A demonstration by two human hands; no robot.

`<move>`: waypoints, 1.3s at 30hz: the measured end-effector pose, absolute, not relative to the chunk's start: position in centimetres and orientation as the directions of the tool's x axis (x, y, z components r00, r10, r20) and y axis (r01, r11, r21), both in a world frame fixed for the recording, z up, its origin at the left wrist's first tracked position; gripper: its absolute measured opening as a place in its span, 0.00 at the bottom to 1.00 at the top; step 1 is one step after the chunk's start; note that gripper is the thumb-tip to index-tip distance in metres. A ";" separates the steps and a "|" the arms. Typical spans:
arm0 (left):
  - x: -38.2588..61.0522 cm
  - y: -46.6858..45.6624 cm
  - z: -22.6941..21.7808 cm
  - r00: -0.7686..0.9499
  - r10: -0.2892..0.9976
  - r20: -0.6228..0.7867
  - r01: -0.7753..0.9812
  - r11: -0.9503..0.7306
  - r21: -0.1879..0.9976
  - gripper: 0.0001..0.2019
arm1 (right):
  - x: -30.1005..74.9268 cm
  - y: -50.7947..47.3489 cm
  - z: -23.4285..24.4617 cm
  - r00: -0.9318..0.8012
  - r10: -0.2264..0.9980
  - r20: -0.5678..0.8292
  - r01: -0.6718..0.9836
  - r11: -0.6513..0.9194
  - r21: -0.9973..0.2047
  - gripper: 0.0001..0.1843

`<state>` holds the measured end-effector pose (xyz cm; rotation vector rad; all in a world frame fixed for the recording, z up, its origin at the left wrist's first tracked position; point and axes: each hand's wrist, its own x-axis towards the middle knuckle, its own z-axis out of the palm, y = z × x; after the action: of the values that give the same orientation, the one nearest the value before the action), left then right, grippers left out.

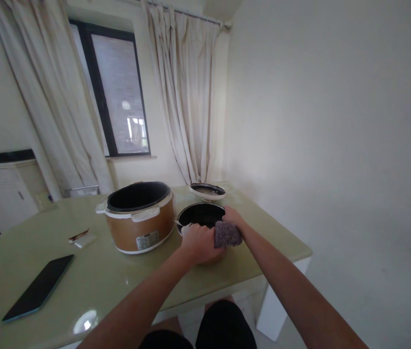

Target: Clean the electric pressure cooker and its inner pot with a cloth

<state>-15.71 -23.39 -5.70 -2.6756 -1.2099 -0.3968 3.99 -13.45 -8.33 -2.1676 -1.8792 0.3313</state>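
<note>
A round pot (198,210) with a dark inside and a light rim stands near the table's front edge. My left hand (201,243) is closed on its near-left rim, with a bit of something white showing by the fingers. At the pot's right side, my right hand (231,216) is closed around a fuzzy grey-purple cloth (227,234), which hangs down beside the left hand's knuckles. The fingertips of both hands are partly hidden. Just left of the pot is a brown and white electric cooker (138,228), lidless, its dark interior showing.
Behind the pot, a round lid (207,193) lies with its inside up on the glossy green table (111,286). A black tablet (40,288) and a small packet (85,239) lie to the left. A white wall (336,145) rises along the right.
</note>
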 end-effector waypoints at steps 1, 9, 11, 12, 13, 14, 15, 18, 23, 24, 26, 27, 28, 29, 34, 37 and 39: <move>-16.3 -23.0 -5.7 0.655 0.693 0.301 0.740 -0.670 -0.065 0.28 | 3.9 -13.5 -8.1 0.146 0.989 -0.024 0.930 -0.145 -0.338 0.25; -23.7 -19.2 -6.2 0.826 0.499 0.264 0.538 -0.837 -0.102 0.22 | 2.7 -13.3 -5.7 0.064 0.964 -0.260 0.913 -0.161 -0.374 0.18; -25.6 -18.6 -6.4 0.852 0.444 0.277 0.484 -0.870 -0.094 0.21 | 1.9 -13.0 -5.7 0.046 0.979 -0.201 0.920 -0.120 -0.373 0.23; -26.2 -18.4 -6.5 0.855 0.435 0.282 0.476 -0.875 -0.092 0.22 | 1.4 -12.8 -5.8 0.039 0.986 -0.161 0.924 -0.097 -0.370 0.26; -26.6 -18.3 -6.6 0.851 0.441 0.286 0.482 -0.871 -0.093 0.22 | 0.9 -12.7 -5.9 0.032 0.992 -0.122 0.928 -0.075 -0.366 0.27; -26.9 -18.3 -6.6 0.843 0.457 0.285 0.499 -0.861 -0.096 0.22 | 0.4 -12.6 -6.1 0.025 0.996 -0.088 0.931 -0.055 -0.362 0.28; -27.0 -18.3 -6.6 0.832 0.479 0.281 0.521 -0.848 -0.100 0.23 | 0.0 -12.5 -6.4 0.018 0.998 -0.063 0.933 -0.039 -0.358 0.27; -26.6 -18.8 -6.3 0.801 0.547 0.242 0.582 -0.807 -0.099 0.24 | -0.6 -12.3 -7.2 0.014 0.999 -0.030 0.938 -0.023 -0.346 0.23; -25.5 -20.0 -5.3 0.711 0.684 0.162 0.702 -0.705 -0.104 0.27 | -0.8 -12.2 -7.7 0.060 0.998 -0.015 0.942 -0.062 -0.330 0.22; -25.1 -20.4 -5.1 0.681 0.718 0.143 0.732 -0.671 -0.115 0.28 | -0.8 -12.3 -7.7 0.070 0.997 -0.011 0.942 -0.070 -0.327 0.21; -24.0 -21.2 -4.6 0.620 0.777 0.113 0.784 -0.608 -0.125 0.31 | -0.9 -12.4 -7.6 0.086 0.996 -0.003 0.942 -0.082 -0.324 0.21; -23.3 -21.7 -4.5 0.595 0.797 0.103 0.803 -0.584 -0.117 0.33 | -0.9 -12.4 -7.6 0.091 0.996 0.000 0.942 -0.087 -0.325 0.21; -22.5 -22.1 -4.3 0.579 0.810 0.093 0.815 -0.571 -0.099 0.35 | -0.9 -12.5 -7.6 0.095 0.995 0.003 0.941 -0.089 -0.326 0.21; -21.6 -22.4 -4.3 0.569 0.817 0.087 0.822 -0.565 -0.075 0.36 | -0.9 -12.6 -7.6 0.097 0.995 0.007 0.940 -0.089 -0.329 0.21; -17.4 -22.7 -4.6 0.490 0.870 0.061 0.864 -0.493 0.096 0.35 | -0.6 -12.3 -8.0 0.085 0.996 0.029 0.932 -0.069 -0.357 0.21; -16.4 -21.3 -5.1 0.504 0.863 -0.024 0.826 -0.474 0.305 0.29 | -0.3 -11.8 -8.1 0.071 0.997 0.036 0.923 -0.052 -0.380 0.19; -16.5 -19.9 -5.6 0.585 0.808 -0.066 0.724 -0.484 0.492 0.26 | -0.2 -11.4 -8.1 0.058 0.997 0.041 0.919 -0.037 -0.393 0.19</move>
<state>-16.49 -19.94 -5.57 -3.2043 -1.6715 -0.3275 -0.20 -11.45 -8.10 -2.0272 -1.9291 0.3515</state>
